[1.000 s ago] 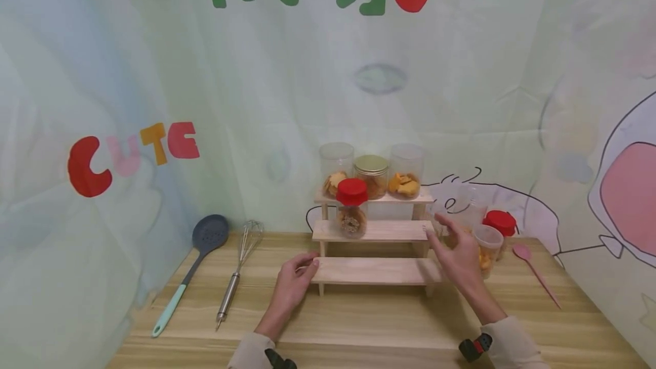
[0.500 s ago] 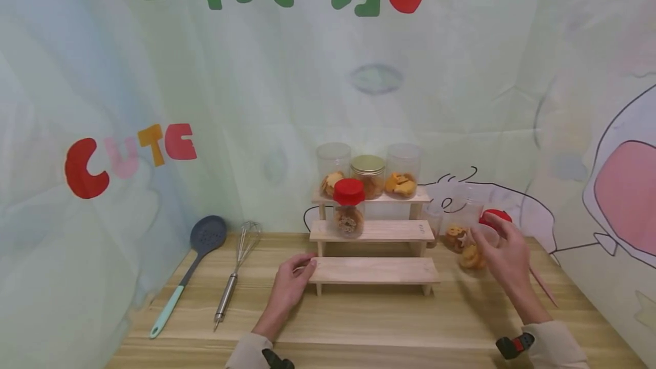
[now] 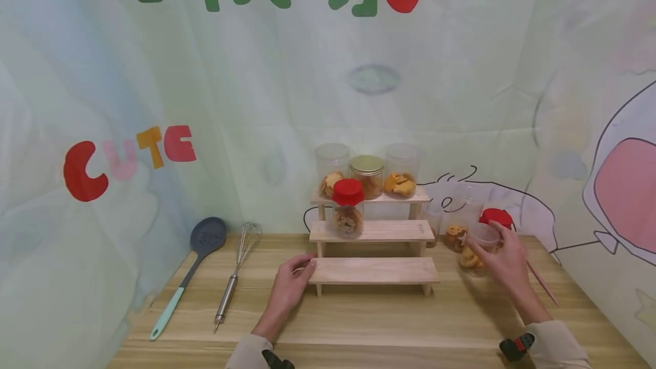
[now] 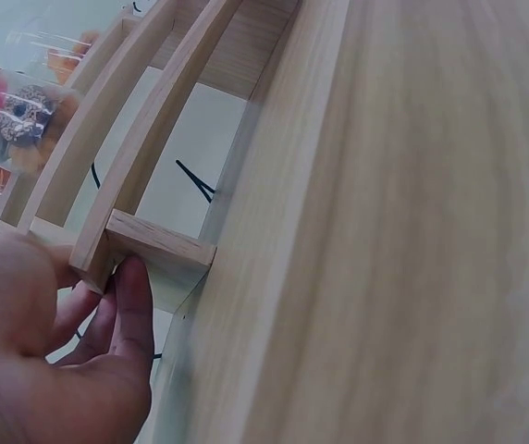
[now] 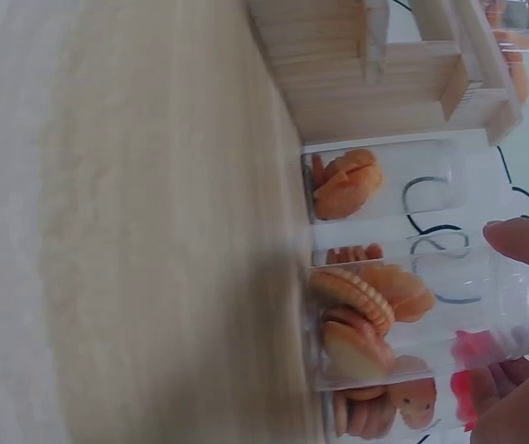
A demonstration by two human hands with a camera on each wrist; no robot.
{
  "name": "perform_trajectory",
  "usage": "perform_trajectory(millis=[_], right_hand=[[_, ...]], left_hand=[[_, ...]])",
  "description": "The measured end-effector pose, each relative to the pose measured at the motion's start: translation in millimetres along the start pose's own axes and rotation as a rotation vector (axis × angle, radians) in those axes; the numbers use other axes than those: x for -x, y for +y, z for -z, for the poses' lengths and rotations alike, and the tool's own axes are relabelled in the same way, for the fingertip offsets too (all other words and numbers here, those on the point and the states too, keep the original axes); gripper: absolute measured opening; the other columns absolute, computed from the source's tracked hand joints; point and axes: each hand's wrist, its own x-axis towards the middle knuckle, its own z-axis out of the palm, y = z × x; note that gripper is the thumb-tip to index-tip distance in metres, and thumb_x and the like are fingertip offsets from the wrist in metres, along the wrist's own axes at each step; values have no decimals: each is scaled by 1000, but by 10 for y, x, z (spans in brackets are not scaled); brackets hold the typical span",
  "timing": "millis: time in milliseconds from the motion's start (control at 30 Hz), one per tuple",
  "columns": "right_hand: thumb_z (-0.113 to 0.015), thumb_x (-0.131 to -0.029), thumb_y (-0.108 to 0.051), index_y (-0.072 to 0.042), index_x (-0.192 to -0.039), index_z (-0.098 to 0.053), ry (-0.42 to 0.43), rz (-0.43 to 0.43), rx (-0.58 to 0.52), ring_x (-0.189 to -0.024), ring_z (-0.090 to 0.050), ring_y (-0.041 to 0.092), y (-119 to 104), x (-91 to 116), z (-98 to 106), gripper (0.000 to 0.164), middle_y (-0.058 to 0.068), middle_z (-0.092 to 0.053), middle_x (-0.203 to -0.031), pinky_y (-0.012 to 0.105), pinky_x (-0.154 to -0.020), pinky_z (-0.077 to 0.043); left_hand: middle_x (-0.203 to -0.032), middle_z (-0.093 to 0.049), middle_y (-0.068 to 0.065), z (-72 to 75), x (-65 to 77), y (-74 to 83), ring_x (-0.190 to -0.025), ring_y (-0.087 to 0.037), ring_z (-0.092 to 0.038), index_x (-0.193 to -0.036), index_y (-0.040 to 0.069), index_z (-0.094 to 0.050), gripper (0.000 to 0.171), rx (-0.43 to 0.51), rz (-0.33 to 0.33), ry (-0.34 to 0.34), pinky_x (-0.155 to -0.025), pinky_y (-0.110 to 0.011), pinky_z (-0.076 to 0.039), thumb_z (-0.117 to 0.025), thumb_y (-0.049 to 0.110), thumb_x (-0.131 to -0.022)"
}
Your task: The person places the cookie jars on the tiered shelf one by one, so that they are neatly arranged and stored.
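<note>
My left hand (image 3: 291, 286) pinches the left end of the lowest board of a three-step wooden display rack (image 3: 376, 269). In the left wrist view, its fingers (image 4: 133, 305) curl under the board's corner. On the right, my right hand (image 3: 504, 258) holds a clear plastic jar of cookies (image 3: 471, 261) near its rim, thumb on the left side and fingers on the far right. This jar (image 5: 366, 324) stands on the table. A red-lidded jar (image 3: 496, 218) is just behind the fingers, partly hidden. Another clear cookie jar (image 3: 455, 235) stands behind.
On the rack's top step are two clear jars (image 3: 332, 167) (image 3: 402, 169) and a gold-lidded jar (image 3: 367, 175). A red-lidded cookie jar (image 3: 348, 209) sits on the middle step. A slotted spatula (image 3: 189, 269) and a whisk (image 3: 236, 272) lie left; a pink handle (image 3: 542, 283) shows right.
My right hand has moved right from beside the rack to the clear cookie jar and closed around its rim. My left hand has stayed on the rack.
</note>
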Motion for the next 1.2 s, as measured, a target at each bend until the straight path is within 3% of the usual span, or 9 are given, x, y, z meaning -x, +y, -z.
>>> perform_trajectory(millis=[300,567,833,1033,1133,1200], right_hand=[[-87,-93,-23,8,-157,-43,-1,4,-23,-132,-55,55,29,-8,-23,83,38,-52,-152,69,-111,-50],[-89,-92,-32,7,-155,-47,-16,-7,-14,-130,-57,54,-31,11,-25,86,39,-55,-150,68,-109,-51],[-88,-93,-40,0,-159,-47,-3,4,-56,-133,-58,51,-190,4,7,88,33,-56,-154,66,-110,-52],[-86,-94,-44,-4,-162,-45,7,26,-80,-137,-54,48,-428,19,34,89,28,-52,-158,67,-111,-49],[-86,-94,-43,-6,-162,-46,19,70,-117,-135,-56,45,-561,45,61,87,27,-54,-156,34,-110,-55],[-87,-94,-39,-6,-161,-47,30,110,-145,-127,-59,41,-653,69,75,85,25,-57,-153,13,-96,-52]], left_hand=[[-139,-71,-22,3,5,16,-127,-34,-71,-136,-2,-70,36,8,1,4,-102,-41,-61,-66,21,-110],[-136,-72,-24,14,-5,-12,-124,-34,-72,-136,-5,-70,36,26,-15,-1,-95,-28,-60,-66,20,-109],[-135,-73,-22,19,-21,-37,-123,-32,-72,-135,-4,-71,36,31,-13,1,-91,-20,-57,-67,20,-109],[-136,-73,-22,28,-21,-46,-124,-33,-71,-135,-4,-71,36,43,-17,2,-90,-18,-56,-68,20,-108],[-135,-73,-23,18,-22,-53,-123,-33,-72,-135,-4,-71,35,46,-11,-2,-89,-17,-55,-67,19,-109],[-135,-73,-22,7,-25,-52,-122,-32,-72,-135,-3,-71,34,45,-2,-3,-89,-16,-55,-67,18,-109]])
